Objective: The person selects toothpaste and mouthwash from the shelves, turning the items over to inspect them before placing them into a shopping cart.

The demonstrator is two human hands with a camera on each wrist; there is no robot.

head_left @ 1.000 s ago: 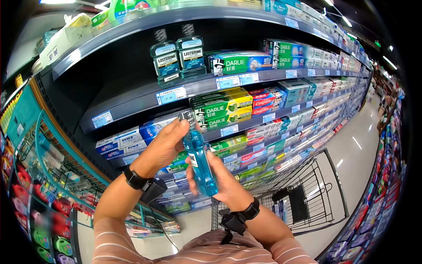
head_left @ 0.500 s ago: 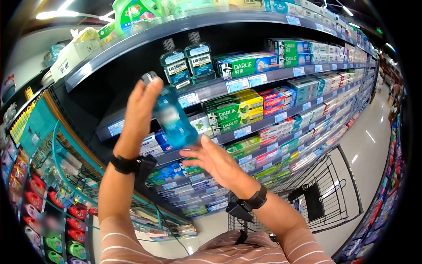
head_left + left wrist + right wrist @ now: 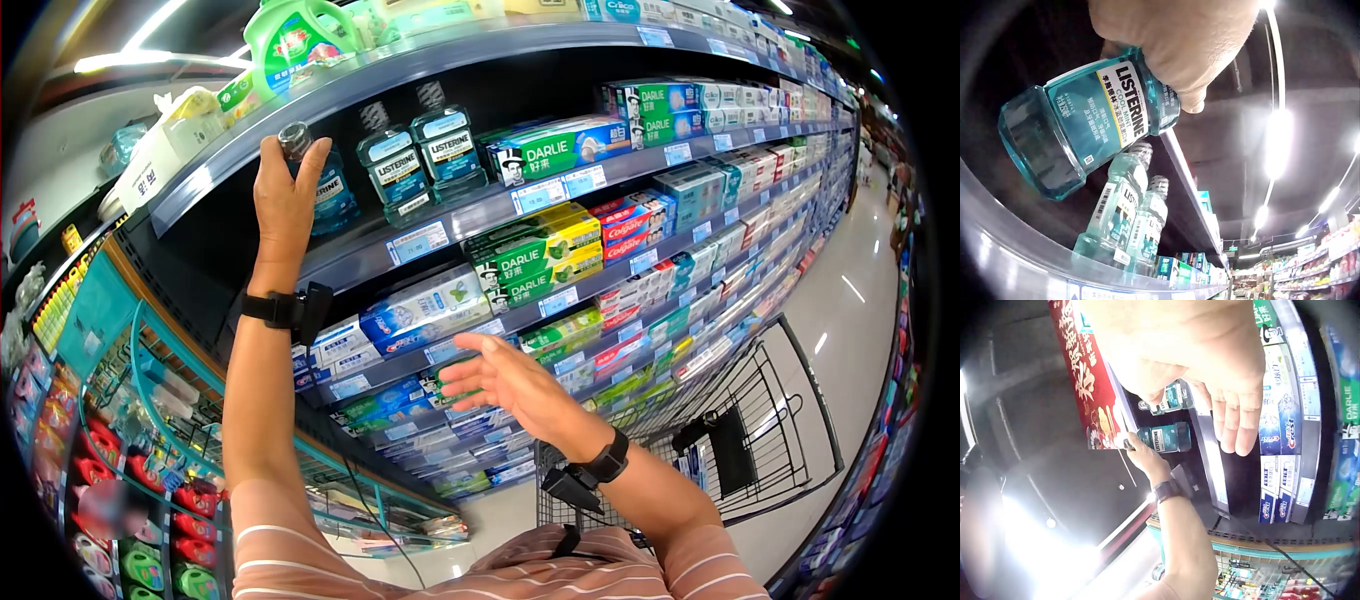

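My left hand grips a blue Listerine mouthwash bottle by its neck and clear cap, at the left end of a shelf. In the left wrist view, the bottle's label faces the camera and my hand covers its top. Two more Listerine bottles stand upright to its right. My right hand holds nothing; its fingers are extended in front of the lower toothpaste shelves. The right wrist view shows that hand with straight fingers, and the held bottle beyond it.
Darlie toothpaste boxes sit right of the bottles, with Crest boxes one level down. A wire shopping cart stands at lower right. A teal wire rack is at left. The shelf above holds a green detergent bottle.
My left hand has carried the bottle from in front of my chest up and left to the shelf beside the other bottles. My right hand has let go of it and stays lower, fingers spread.
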